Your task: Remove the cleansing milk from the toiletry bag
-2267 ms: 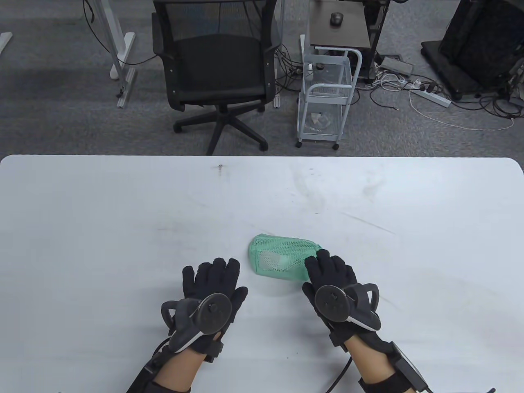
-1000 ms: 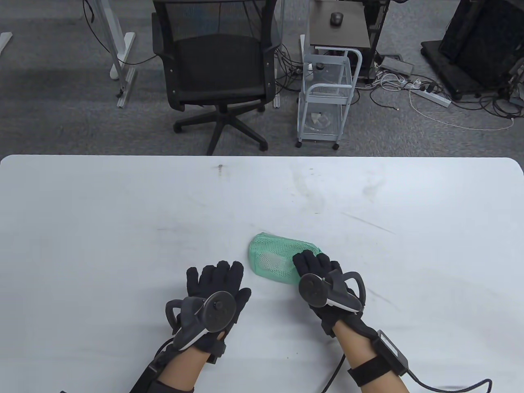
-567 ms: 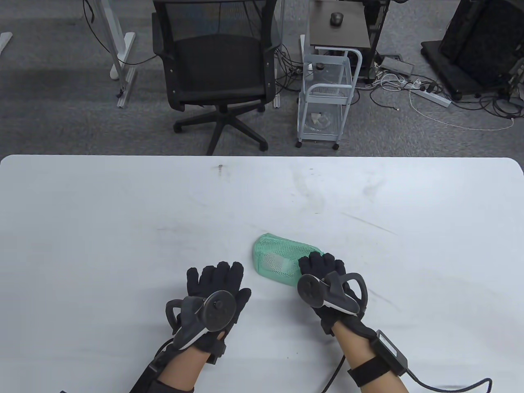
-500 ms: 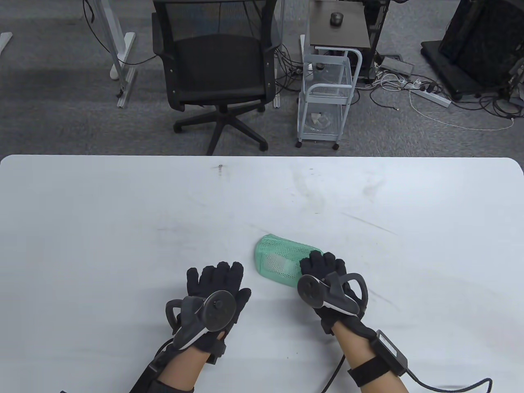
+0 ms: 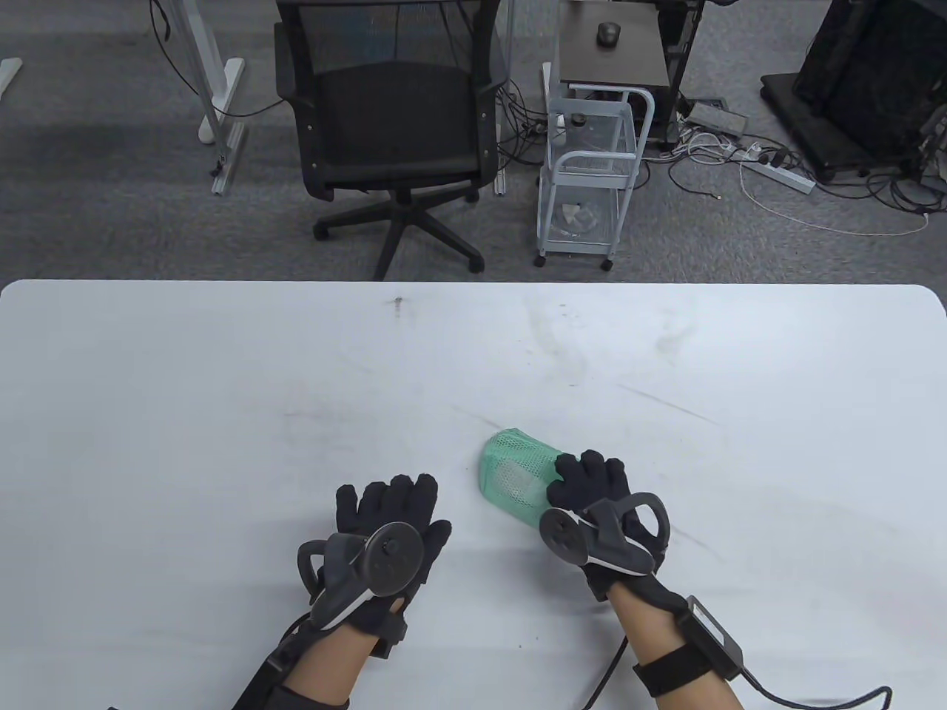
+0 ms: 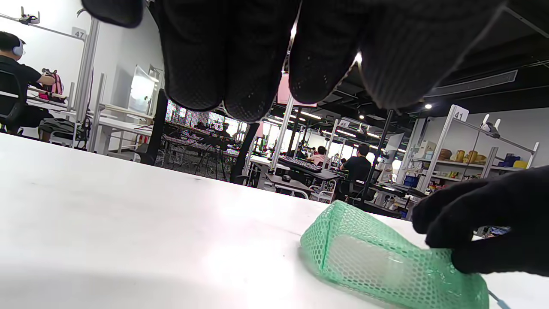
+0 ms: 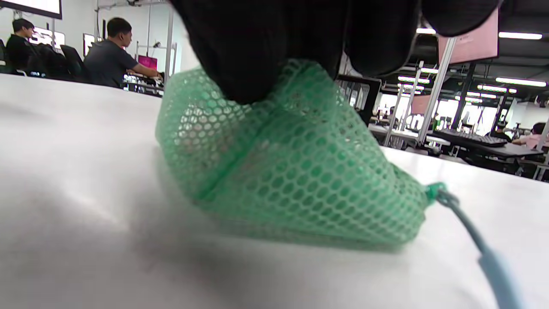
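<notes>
A green mesh toiletry bag (image 5: 514, 477) lies on the white table (image 5: 222, 384), near the front middle. A pale item, likely the cleansing milk (image 5: 510, 473), shows faintly through the mesh. My right hand (image 5: 592, 481) rests on the bag's right end, fingers curled over it and pressing into the mesh (image 7: 274, 141). A light blue zipper pull (image 7: 489, 257) trails from the bag's end. My left hand (image 5: 388, 510) lies flat on the table left of the bag, fingers spread, holding nothing. The bag also shows in the left wrist view (image 6: 386, 262).
The table's far edge runs across the middle of the table view. Beyond it stand a black office chair (image 5: 392, 126), a white wire cart (image 5: 588, 170) and cables on the floor.
My right hand moved from the bag's right edge onto it, fingers curling over the mesh. The bag turned and shifted slightly right, looking shorter now. The left hand has barely moved.
</notes>
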The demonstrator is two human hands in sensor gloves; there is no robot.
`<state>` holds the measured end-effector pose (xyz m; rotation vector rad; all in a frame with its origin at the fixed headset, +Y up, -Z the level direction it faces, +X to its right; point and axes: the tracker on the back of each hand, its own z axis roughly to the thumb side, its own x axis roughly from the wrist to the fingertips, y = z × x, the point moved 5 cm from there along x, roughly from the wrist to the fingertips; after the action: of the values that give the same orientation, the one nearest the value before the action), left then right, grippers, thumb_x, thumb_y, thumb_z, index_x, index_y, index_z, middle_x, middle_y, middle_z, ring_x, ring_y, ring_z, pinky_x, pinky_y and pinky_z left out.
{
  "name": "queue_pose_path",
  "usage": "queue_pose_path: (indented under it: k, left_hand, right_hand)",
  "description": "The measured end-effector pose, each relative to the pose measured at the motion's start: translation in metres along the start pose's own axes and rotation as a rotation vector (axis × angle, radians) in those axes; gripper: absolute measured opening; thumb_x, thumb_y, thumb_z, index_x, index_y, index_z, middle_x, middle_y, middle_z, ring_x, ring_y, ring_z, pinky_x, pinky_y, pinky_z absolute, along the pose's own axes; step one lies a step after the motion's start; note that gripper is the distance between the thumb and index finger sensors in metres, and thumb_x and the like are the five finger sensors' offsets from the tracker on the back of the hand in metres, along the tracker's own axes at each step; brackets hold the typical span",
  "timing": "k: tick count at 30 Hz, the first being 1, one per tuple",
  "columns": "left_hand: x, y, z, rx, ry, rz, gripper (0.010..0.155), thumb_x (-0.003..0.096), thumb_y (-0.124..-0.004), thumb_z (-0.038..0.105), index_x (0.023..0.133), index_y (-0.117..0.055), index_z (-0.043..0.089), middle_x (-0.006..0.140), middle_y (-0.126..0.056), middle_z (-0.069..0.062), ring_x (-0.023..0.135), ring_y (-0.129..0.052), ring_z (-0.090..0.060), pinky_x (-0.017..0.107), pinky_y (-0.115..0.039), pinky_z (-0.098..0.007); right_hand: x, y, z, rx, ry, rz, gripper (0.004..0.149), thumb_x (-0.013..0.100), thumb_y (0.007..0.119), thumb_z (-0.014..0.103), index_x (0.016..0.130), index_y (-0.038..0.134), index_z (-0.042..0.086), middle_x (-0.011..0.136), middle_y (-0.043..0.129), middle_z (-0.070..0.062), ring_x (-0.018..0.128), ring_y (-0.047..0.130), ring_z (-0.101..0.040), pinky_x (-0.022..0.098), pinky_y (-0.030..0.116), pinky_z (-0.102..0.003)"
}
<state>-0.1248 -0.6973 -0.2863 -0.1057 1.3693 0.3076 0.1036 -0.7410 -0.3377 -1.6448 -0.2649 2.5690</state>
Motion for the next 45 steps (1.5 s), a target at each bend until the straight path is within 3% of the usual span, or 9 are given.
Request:
queue_pose_path:
  k: [11, 31, 39, 45]
  left_hand:
    - [0.000, 0.001, -0.002, -0.015, -0.005, 0.005, 0.063, 0.0500, -0.084, 0.052, 0.106, -0.075, 0.025, 0.109, -0.084, -0.014, 0.097, -0.084, -0.047, 0.074, -0.049, -0.071]
    - [-0.003, -0.006, 0.007, -0.028, -0.068, -0.039, 0.063, 0.0497, -0.085, 0.052, 0.106, -0.075, 0.025, 0.109, -0.085, -0.014, 0.096, -0.085, -0.046, 0.074, -0.051, -0.070]
    - [-0.001, -0.014, 0.008, -0.015, -0.084, -0.088, 0.064, 0.0492, -0.086, 0.052, 0.106, -0.075, 0.026, 0.109, -0.085, -0.014, 0.096, -0.086, -0.046, 0.074, -0.051, -0.070]
    - [0.002, -0.027, 0.010, 0.012, -0.105, -0.129, 0.064, 0.0484, -0.087, 0.051, 0.106, -0.076, 0.026, 0.109, -0.086, -0.011, 0.096, -0.086, -0.045, 0.074, -0.051, -0.070]
  right_hand:
    - [-0.014, -0.037, 0.002, 0.052, -0.076, -0.198, 0.033, 0.049, 0.094, 0.021, 0.080, 0.094, 0.011, 0.105, 0.081, -0.020, 0.092, 0.076, -0.059, 0.066, 0.059, -0.073]
    - [-0.042, -0.071, 0.040, 0.101, -0.274, -0.314, 0.032, 0.048, 0.094, 0.022, 0.079, 0.094, 0.013, 0.104, 0.082, -0.020, 0.091, 0.077, -0.059, 0.065, 0.061, -0.073]
    - [-0.050, -0.073, 0.055, 0.127, -0.359, -0.307, 0.032, 0.048, 0.094, 0.023, 0.079, 0.094, 0.014, 0.104, 0.082, -0.020, 0.092, 0.077, -0.058, 0.065, 0.061, -0.073]
    - [-0.046, -0.063, 0.059, 0.135, -0.376, -0.214, 0.033, 0.049, 0.093, 0.023, 0.080, 0.094, 0.014, 0.104, 0.082, -0.019, 0.092, 0.076, -0.059, 0.065, 0.061, -0.073]
